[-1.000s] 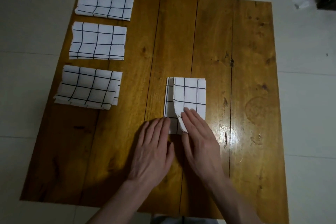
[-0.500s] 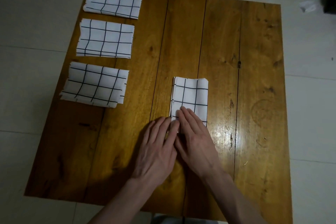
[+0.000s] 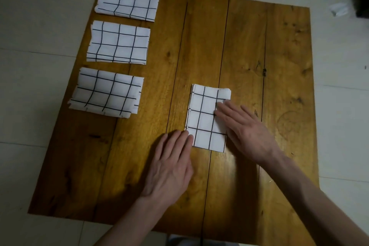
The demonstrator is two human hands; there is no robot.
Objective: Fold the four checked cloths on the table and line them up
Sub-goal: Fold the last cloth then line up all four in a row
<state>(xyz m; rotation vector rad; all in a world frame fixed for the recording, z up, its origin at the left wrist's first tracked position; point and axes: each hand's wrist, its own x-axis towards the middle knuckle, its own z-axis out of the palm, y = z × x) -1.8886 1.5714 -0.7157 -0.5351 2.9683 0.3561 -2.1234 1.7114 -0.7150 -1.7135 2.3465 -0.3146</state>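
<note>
Since the earlier frame the right hand [image 3: 246, 130] has slid from the near end of the fourth cloth [image 3: 205, 118] up along its right edge, fingers straight and together, pressing it flat. Left hand [image 3: 171, 164] lies flat, fingers straight and close, tips touching the cloth's near left corner. That cloth lies mid-table [image 3: 279, 66]; three folded cloths [image 3: 117, 43] line the left side, well apart from it
</note>
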